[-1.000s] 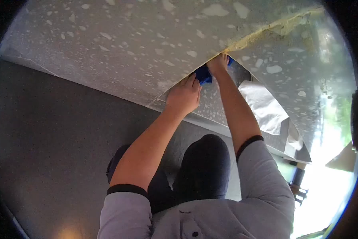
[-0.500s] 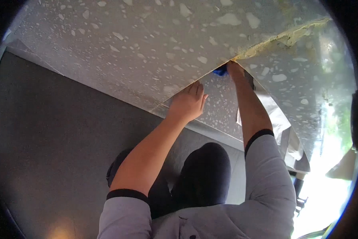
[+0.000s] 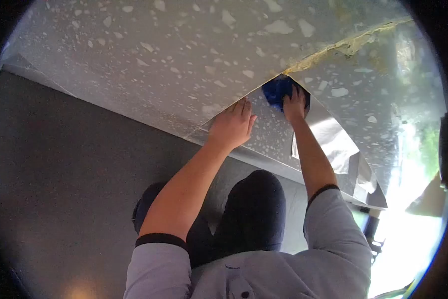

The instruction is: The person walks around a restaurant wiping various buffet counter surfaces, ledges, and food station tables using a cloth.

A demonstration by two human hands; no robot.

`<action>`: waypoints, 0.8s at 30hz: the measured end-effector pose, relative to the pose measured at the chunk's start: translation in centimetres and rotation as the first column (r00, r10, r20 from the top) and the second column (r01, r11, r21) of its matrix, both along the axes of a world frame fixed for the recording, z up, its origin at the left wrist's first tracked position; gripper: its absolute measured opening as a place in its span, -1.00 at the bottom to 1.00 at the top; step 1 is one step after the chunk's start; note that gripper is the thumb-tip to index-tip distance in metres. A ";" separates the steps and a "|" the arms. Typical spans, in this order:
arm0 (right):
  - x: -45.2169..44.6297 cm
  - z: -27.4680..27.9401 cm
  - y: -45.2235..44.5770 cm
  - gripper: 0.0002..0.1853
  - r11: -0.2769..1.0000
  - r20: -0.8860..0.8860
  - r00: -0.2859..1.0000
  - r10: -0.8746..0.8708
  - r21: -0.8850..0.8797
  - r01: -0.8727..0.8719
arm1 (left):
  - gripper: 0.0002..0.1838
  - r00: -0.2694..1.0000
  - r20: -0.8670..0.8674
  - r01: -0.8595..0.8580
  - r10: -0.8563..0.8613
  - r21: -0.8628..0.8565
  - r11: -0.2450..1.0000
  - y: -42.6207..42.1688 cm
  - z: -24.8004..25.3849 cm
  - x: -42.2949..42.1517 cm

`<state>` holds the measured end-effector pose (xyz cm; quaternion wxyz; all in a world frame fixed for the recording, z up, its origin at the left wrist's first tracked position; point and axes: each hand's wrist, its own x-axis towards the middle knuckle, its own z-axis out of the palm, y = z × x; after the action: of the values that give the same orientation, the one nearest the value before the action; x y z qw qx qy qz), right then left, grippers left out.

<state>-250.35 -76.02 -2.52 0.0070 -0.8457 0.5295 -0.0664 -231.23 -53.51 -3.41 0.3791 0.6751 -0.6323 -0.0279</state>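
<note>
Under the outstretched fingers of your right hand (image 3: 294, 104) lies a blue cloth (image 3: 275, 93); your left hand (image 3: 231, 125), unclenched, rests on terrazzo (image 3: 272, 128).

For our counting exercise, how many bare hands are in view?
2: the left hand is at the edge of the large terrazzo slab; the right hand is on the blue cloth. No others show.
</note>
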 end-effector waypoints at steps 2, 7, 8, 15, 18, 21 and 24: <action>-1.9 -0.5 1.7 -0.27 1.000 -0.070 0.997 0.013 0.020 -0.012 | -0.43 1.000 0.018 0.016 -0.016 0.003 1.000 0.1 0.1 -0.1; -4.7 0.1 3.3 -0.28 0.994 -0.071 0.994 -0.080 0.064 0.084 | -0.39 1.000 -0.004 0.015 -0.015 0.026 1.000 0.0 0.4 0.0; -4.3 0.2 3.4 -0.29 0.991 -0.072 0.991 -0.109 0.064 0.114 | -0.38 1.000 -0.018 0.020 -0.020 0.027 0.999 0.1 0.3 -0.1; 1.0 0.7 13.6 -0.28 0.965 0.035 0.966 0.258 -0.067 -0.255 | -0.46 0.995 0.025 0.098 -0.096 -0.090 0.991 0.6 0.7 0.4; -1.0 1.8 16.3 -0.27 0.939 0.123 0.931 0.344 -0.030 -0.343 | -0.49 0.974 -0.021 0.224 -0.226 -0.063 0.972 0.9 0.5 0.4; -3.0 1.4 15.3 -0.25 0.956 0.107 0.951 0.291 -0.062 -0.285 | -0.53 0.956 -0.063 0.284 -0.285 -0.030 0.958 1.2 0.6 0.6; 0.4 0.1 13.5 -0.25 0.953 0.077 0.969 0.235 -0.213 -0.214 | -0.59 0.969 -0.124 0.186 -0.212 -0.192 0.964 0.7 -0.1 1.0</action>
<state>-249.98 -62.48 -2.41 -0.0448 -0.8922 0.4192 -0.1619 -230.26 -52.76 -3.50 0.4779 0.5673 -0.6682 -0.0574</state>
